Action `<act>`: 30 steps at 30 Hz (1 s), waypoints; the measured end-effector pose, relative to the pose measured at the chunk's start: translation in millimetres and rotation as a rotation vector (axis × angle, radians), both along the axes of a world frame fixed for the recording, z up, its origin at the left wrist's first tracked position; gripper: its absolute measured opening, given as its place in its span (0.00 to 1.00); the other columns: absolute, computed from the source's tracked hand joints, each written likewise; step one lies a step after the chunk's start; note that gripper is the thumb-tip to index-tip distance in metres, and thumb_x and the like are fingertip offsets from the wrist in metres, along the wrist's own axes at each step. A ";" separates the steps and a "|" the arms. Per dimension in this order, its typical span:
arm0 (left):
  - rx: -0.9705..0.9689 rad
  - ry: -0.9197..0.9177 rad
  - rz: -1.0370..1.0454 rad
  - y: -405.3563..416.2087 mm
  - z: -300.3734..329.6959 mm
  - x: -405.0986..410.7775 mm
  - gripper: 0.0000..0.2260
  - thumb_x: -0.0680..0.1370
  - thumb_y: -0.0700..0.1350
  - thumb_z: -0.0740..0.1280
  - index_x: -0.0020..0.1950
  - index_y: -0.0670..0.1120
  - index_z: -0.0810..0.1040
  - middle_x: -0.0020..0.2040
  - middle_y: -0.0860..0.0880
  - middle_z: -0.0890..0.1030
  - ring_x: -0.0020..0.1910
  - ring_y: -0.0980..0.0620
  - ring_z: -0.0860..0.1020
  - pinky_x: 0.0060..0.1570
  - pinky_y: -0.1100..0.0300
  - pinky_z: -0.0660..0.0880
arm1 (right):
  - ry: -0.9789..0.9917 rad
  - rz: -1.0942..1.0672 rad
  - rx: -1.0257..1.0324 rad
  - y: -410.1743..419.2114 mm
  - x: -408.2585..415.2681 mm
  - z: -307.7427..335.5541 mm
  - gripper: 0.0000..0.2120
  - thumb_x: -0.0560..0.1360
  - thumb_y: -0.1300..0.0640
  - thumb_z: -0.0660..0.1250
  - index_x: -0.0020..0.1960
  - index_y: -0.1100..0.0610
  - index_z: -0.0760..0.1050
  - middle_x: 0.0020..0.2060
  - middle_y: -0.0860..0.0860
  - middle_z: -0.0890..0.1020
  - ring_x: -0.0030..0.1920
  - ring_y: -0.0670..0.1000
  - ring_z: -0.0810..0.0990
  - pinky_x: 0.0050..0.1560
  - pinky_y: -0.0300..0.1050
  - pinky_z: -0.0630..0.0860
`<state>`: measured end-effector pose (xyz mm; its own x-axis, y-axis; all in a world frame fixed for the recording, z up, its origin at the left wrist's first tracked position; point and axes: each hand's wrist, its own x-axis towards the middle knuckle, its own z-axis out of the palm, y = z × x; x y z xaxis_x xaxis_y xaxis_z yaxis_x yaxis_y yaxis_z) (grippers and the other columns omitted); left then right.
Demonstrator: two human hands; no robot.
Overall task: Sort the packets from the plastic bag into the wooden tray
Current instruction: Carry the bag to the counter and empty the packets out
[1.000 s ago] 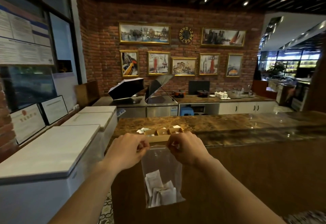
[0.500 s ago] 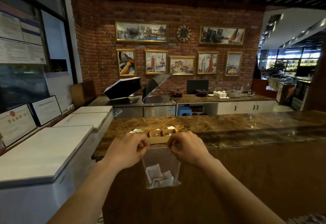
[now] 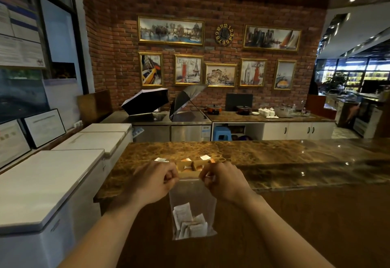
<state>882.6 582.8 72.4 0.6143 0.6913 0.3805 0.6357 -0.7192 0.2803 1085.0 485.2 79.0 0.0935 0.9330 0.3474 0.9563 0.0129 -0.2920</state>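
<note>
A clear plastic bag (image 3: 192, 196) hangs in front of the counter's dark front panel, held by its top edge. My left hand (image 3: 153, 181) pinches the bag's top left corner and my right hand (image 3: 223, 180) pinches its top right corner. Several white packets (image 3: 188, 223) lie bunched at the bag's bottom. Just behind my hands a wooden tray (image 3: 191, 167) with dividers sits on the marble counter (image 3: 263, 158), partly hidden by my knuckles. Orange and white packets (image 3: 185, 160) lie in and beside the tray.
White chest freezers (image 3: 50, 174) stand close on the left. Behind the counter a steel worktop carries two open umbrellas (image 3: 147, 102), with pots and white cups on a back counter (image 3: 266, 112). Framed pictures hang on the brick wall.
The view has tilted a little. Both hands stay clamped on the bag's top edge in front of the tray; the bag still hangs with the packets at its bottom.
</note>
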 end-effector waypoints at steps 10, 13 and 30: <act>-0.101 0.010 0.017 167.8 -11.5 52.9 0.01 0.78 0.53 0.68 0.49 0.61 0.79 0.47 0.62 0.79 0.47 0.63 0.77 0.49 0.60 0.76 | 0.002 -0.017 -0.028 169.5 50.1 -11.6 0.08 0.77 0.55 0.69 0.54 0.44 0.80 0.51 0.43 0.84 0.49 0.43 0.81 0.49 0.43 0.82; -0.032 0.020 0.044 209.2 -12.3 67.8 0.01 0.77 0.53 0.70 0.47 0.60 0.79 0.44 0.62 0.82 0.45 0.61 0.79 0.47 0.59 0.77 | 0.015 -0.033 -0.033 209.7 63.9 -14.3 0.08 0.77 0.55 0.69 0.54 0.44 0.81 0.51 0.42 0.85 0.50 0.43 0.81 0.52 0.46 0.81; -0.077 0.081 0.093 366.3 -16.2 170.5 0.03 0.75 0.56 0.70 0.48 0.61 0.79 0.40 0.63 0.81 0.41 0.65 0.78 0.45 0.60 0.80 | 0.056 0.068 -0.083 385.4 178.8 -25.0 0.07 0.76 0.52 0.66 0.52 0.44 0.80 0.48 0.43 0.83 0.48 0.44 0.79 0.52 0.47 0.80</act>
